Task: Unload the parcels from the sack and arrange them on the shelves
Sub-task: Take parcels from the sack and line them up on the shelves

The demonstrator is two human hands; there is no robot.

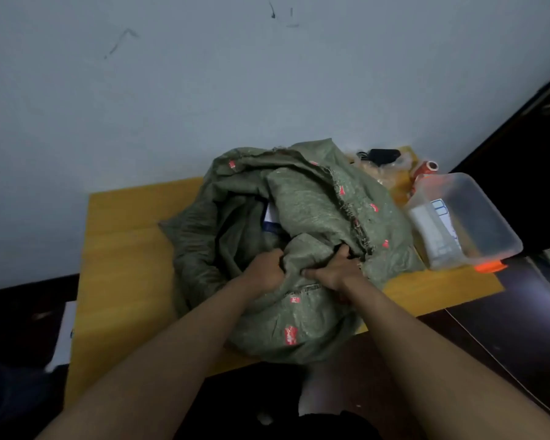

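A crumpled olive-green woven sack with small red printed marks (pixel 302 217) sits slumped on the yellow wooden worktop (pixel 121 249), its mouth turned toward the person; the left hand (pixel 265 269) has its fingers curled into a fold of the fabric at the near rim, and the right hand (pixel 334 268) grips the bunched cloth just beside it, thumb lying along the fold; both appear to be pulling the opening apart, probably to reach what lies inside; a white parcel with a blue-edged label (pixel 272 219) shows in the dark gap of the mouth, so the parcels seem not yet unloaded; no shelves are in view. To the right of the sack, touching or nearly touching it, a clear plastic tub with an orange clip (pixel 464 220) lies tilted on the worktop; behind it sit crinkled transparent wrapping and a red roll (pixel 426 168). The worktop stands against a plain pale grey wall (pixel 204 90) bearing a few dark scuffs; the floor around is dark.
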